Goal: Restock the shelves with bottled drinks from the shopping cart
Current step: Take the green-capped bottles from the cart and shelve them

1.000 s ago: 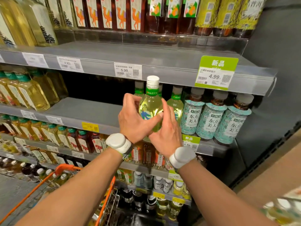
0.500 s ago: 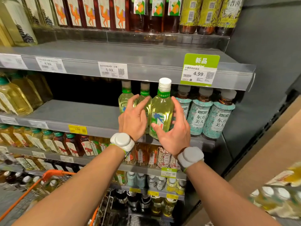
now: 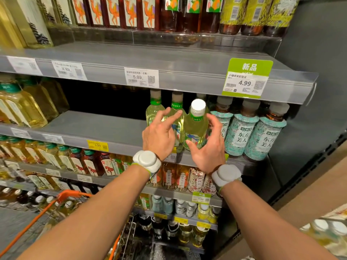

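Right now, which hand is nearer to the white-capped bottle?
Right. The right hand cups the lower right side of the white-capped bottle; the left hand is further left, over neighbouring bottles.

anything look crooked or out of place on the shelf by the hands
The white-capped green bottle at the front edge of the shelf looks tipped forward, unlike the matching bottles upright behind it. The right hand cups it; the left hand is open. Nothing spilled or damaged.

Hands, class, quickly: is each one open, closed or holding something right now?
Left hand: open, fingers straight, holding nothing.
Right hand: cupped around the white-capped bottle; cannot tell whether it grips.
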Demonstrator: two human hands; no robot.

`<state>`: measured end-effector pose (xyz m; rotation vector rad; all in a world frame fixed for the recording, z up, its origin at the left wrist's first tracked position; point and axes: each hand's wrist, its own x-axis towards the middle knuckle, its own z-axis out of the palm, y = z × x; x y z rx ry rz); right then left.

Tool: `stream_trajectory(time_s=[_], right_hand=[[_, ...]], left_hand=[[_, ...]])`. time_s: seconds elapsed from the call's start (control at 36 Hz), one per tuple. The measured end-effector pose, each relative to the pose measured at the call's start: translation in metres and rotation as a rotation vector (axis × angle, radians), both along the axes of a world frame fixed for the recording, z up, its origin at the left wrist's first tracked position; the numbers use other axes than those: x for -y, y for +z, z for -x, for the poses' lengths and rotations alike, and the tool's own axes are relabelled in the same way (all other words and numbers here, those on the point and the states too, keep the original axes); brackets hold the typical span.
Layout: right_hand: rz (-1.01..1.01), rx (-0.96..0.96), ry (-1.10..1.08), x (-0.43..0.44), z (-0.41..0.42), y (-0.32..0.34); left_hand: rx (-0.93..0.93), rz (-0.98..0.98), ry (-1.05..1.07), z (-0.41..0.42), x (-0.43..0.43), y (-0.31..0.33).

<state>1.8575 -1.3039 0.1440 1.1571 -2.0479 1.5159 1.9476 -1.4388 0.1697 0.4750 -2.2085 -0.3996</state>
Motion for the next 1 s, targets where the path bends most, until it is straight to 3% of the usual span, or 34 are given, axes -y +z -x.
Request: stream_trajectory(time_s=[0.31, 0.5, 1.0], right_hand=[[-0.038, -0.078, -0.039, -0.001, 0.003, -0.014], [-0.051, -0.209, -0.23, 0.001, 0.01, -0.003], [-0.094, -0.04, -0.254, 0.003, 0.013, -0.002]], left_hand=[[-0.046, -0.061, -0.004, 0.004, 0.0, -0.005], [-0.064, -0.123, -0.002, 0.008, -0.003, -0.004], [-0.074, -0.047, -0.015, 0.009, -0.002, -0.008]])
